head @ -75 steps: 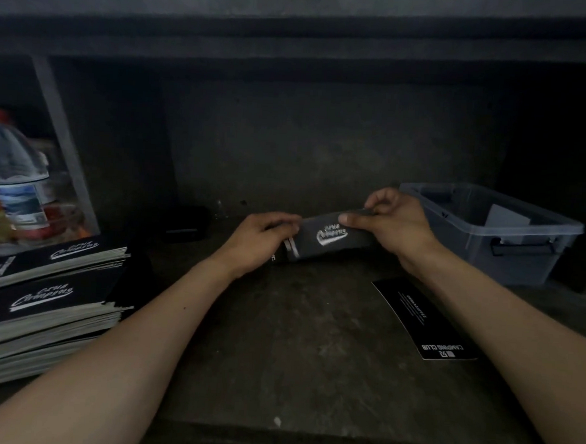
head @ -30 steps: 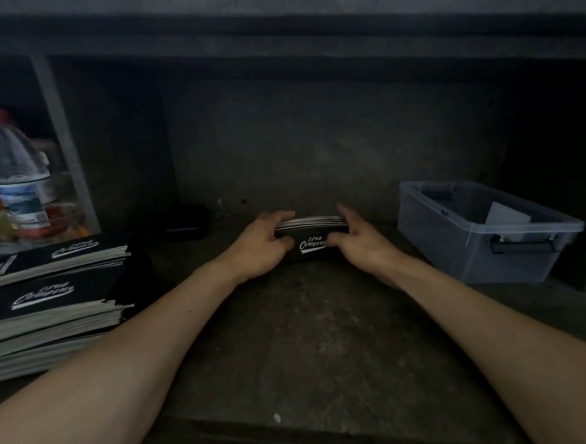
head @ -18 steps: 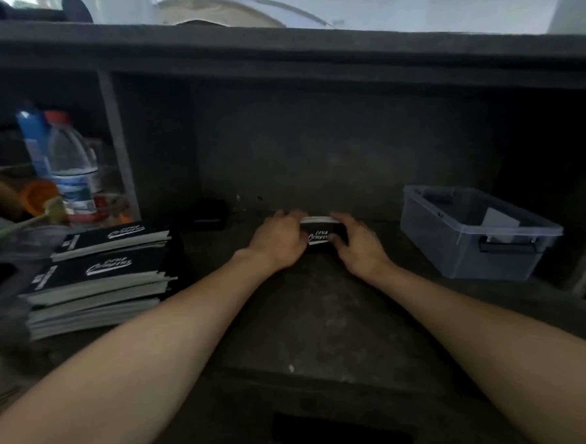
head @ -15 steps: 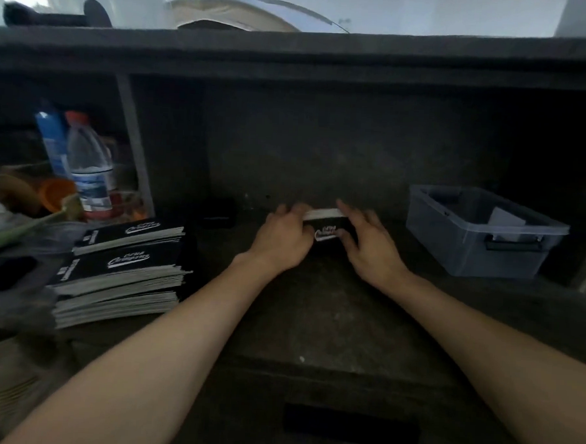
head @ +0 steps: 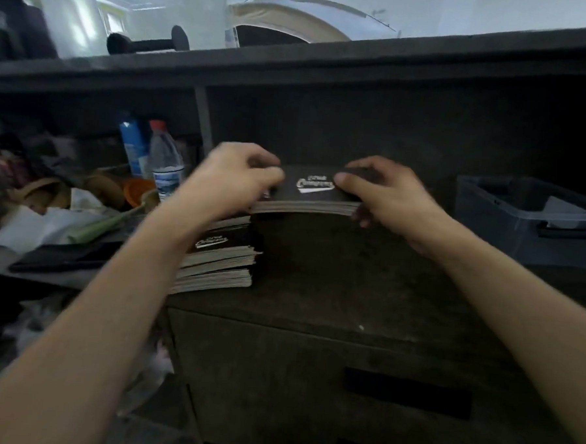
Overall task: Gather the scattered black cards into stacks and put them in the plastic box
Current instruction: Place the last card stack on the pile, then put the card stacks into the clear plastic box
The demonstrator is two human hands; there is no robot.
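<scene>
Far left: loose clutter on a lower ledge, including crumpled white paper (head: pixel 47 221), an orange cup (head: pixel 138 190), a blue bottle (head: pixel 131 145) and a clear plastic water bottle with a red cap (head: pixel 164 167), the two bottles upright and side by side. On the top ledge above lies a dark dumbbell (head: pixel 148 42).

Left of centre: a tall pile of black cards with pale edges (head: pixel 221 260) rests on the dark worn shelf surface (head: pixel 349 279). White script shows on its top card, and the left forearm partly hides it.

Centre: the left hand (head: pixel 232 181) grips the left end of a thick stack of black cards with a white script logo (head: pixel 311 195), fingers curled round its edge. The stack is level and lifted off the shelf surface, above and just right of the resting pile. The right hand (head: pixel 384 196) grips the stack's right end, thumb pressed on the top card and fingers curled beneath.

Below centre: a dark drawer front with a slot handle (head: pixel 406 392).

Far right: a grey translucent plastic box with a black side clip (head: pixel 508 229) stands on the shelf, lidless, well apart from the held stack. A pale sheet (head: pixel 562 210) lies inside it.
</scene>
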